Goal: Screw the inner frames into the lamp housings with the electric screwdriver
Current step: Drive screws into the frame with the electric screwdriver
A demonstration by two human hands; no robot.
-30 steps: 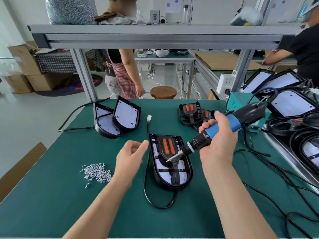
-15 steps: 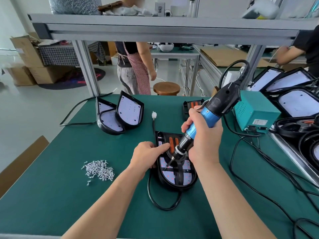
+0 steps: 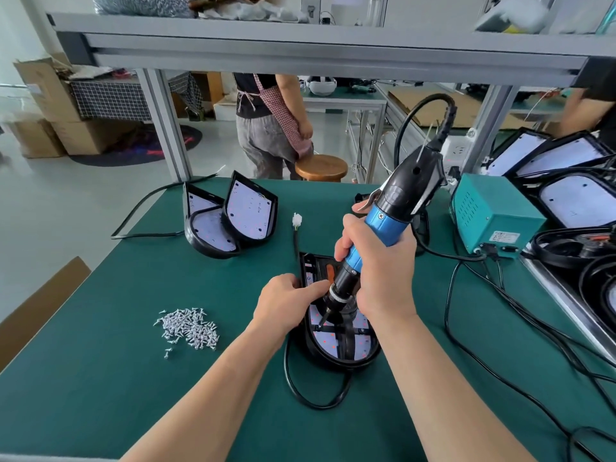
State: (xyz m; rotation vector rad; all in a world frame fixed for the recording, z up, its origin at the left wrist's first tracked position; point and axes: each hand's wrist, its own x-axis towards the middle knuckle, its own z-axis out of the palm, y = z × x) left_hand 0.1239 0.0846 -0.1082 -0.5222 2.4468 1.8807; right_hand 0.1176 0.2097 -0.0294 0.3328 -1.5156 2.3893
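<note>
A black lamp housing (image 3: 336,353) with a white LED board and a black inner frame lies on the green table mat (image 3: 100,378) in front of me. My right hand (image 3: 383,271) grips the blue-and-black electric screwdriver (image 3: 383,225), held steeply upright, its bit down on the frame's left side. My left hand (image 3: 286,303) holds the housing's left rim, fingers curled over the edge beside the bit. Whether a screw sits under the bit is hidden. A pile of small silver screws (image 3: 188,330) lies left of the housing.
Two more lamp housings (image 3: 230,218) lean together at the back left. A teal power box (image 3: 493,215) stands at the right, with black cables (image 3: 500,355) trailing over the mat. More lamps (image 3: 573,195) fill the right edge. A person stands by a wooden stool (image 3: 321,166) beyond the table.
My right hand swung the screwdriver from a flat slant to nearly upright and set the bit on the frame. My left hand moved in from the open mat and took hold of the housing's rim.
</note>
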